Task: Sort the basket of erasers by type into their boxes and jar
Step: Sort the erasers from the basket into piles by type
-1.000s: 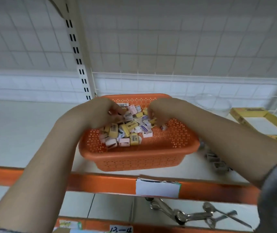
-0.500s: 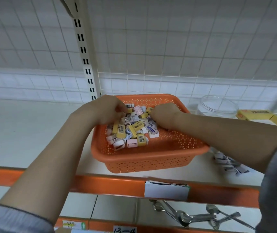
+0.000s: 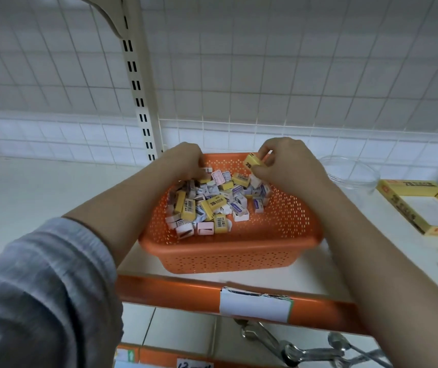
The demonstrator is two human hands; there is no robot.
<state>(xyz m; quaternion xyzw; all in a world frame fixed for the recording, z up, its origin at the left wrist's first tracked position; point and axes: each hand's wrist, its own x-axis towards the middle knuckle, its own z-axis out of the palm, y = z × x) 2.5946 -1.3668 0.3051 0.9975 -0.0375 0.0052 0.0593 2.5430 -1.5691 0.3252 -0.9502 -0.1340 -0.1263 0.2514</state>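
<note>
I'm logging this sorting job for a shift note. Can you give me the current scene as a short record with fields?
basket: orange basket on the shelf, holding mixed erasers
right hand: right hand pinches a yellow eraser lifted above the pile
left hand: left hand reaches into the eraser pile; its grip is hidden
jar: clear jar right of the basket
box: open yellow box at far right

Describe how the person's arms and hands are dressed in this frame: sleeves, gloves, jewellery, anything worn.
Both hands, left hand and right hand, are bare: no gloves, and no rings or watch visible. The left arm wears a grey-blue fabric sleeve, bunched up below the elbow so the forearm is uncovered. The right forearm is also bare; its sleeve is out of frame.
</note>
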